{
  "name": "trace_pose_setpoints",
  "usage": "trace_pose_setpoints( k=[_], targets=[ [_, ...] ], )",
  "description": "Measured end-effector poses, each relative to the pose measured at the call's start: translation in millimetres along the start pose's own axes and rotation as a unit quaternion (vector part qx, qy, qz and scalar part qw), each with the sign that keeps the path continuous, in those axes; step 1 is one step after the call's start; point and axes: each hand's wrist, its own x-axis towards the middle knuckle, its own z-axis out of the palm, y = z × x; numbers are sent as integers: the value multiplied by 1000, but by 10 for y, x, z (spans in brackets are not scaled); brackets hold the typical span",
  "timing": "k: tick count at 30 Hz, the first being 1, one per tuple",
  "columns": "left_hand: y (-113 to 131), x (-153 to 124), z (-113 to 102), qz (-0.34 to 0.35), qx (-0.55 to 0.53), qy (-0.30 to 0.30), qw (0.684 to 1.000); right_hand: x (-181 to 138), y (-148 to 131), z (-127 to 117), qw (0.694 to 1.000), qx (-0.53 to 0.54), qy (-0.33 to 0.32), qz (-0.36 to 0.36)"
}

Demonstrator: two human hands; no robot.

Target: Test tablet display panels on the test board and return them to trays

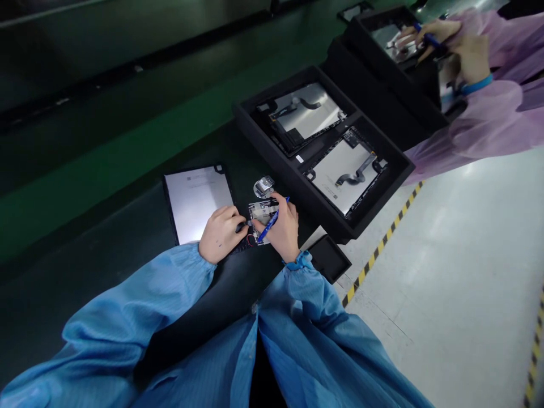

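Head view, hands [221,233] [284,228] on circuit board [260,214], print [199,180] unreadable

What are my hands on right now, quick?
Left hand: curled at the edge of the small circuit board, can't tell if gripping.
Right hand: closed, holding a blue pen against the board.

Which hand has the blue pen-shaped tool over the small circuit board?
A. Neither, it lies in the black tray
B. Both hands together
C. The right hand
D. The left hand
C. The right hand holds the blue pen-shaped tool across the small circuit board, while the left hand sits at the board's edge without it.
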Motion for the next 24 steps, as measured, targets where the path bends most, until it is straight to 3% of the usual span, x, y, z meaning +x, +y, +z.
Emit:
trace_pose_setpoints(
  k=[8,12,14,16,17,19,21,24],
  targets=[
    [-16,31,33,-15,-19,-10,1000,-12,9,90,1000,-7,14,15],
    [-5,55,6,-24,-29,-27,999,6,-11,73,997,55,47,4],
    [-36,13,-142,-33,-51,6,998,-4,-41,-23,989,111,94,-15],
    [-123,-108,-384,-68,-102,77,990,-23,-78,-166,983,146,104,-44],
    [-187,-201,-520,-101,-144,117,977,-32,-95,-239,984,150,74,-68],
    [-330,-439,-765,-186,-266,150,934,-37,-124,-347,981,130,-47,-133],
    [-452,-704,-913,-291,-390,129,864,-23,-145,-369,960,80,-175,-205],
    [-533,-1020,-918,-419,-502,90,751,13,-167,-242,932,7,-250,-261]
  ],
)
